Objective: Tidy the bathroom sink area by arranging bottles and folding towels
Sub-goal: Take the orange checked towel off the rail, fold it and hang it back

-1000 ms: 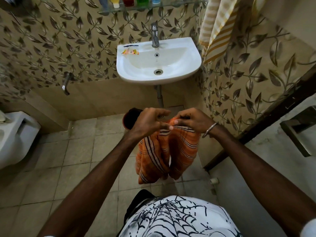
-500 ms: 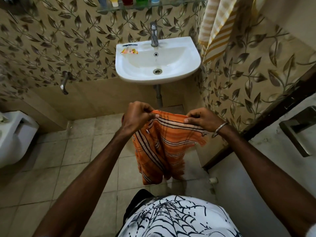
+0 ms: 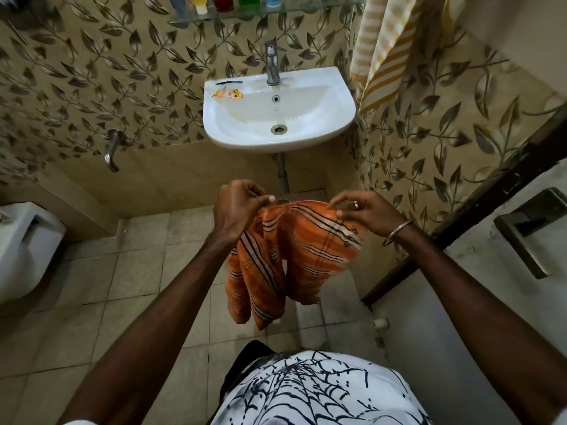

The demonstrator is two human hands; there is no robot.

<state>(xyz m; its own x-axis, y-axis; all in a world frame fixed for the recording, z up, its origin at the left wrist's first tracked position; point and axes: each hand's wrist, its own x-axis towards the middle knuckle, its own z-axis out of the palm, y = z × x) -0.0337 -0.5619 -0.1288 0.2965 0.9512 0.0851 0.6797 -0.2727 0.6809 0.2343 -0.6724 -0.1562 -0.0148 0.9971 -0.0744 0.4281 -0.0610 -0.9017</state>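
Observation:
An orange towel with black and white stripes hangs in the air in front of me, below the white sink. My left hand pinches its top edge at the left. My right hand, with a ring and a bangle, pinches the top edge at the right. The towel droops in two folds between and under my hands. Several coloured bottles stand on a glass shelf above the tap.
A small orange sachet and a dark comb lie on the sink's left rim. A yellow striped towel hangs at the upper right. A toilet stands at the left, a wall tap beside it, a door at the right.
My hands went from close together to apart along the towel's top edge, spreading it. The towel now hangs in two loose folds between them.

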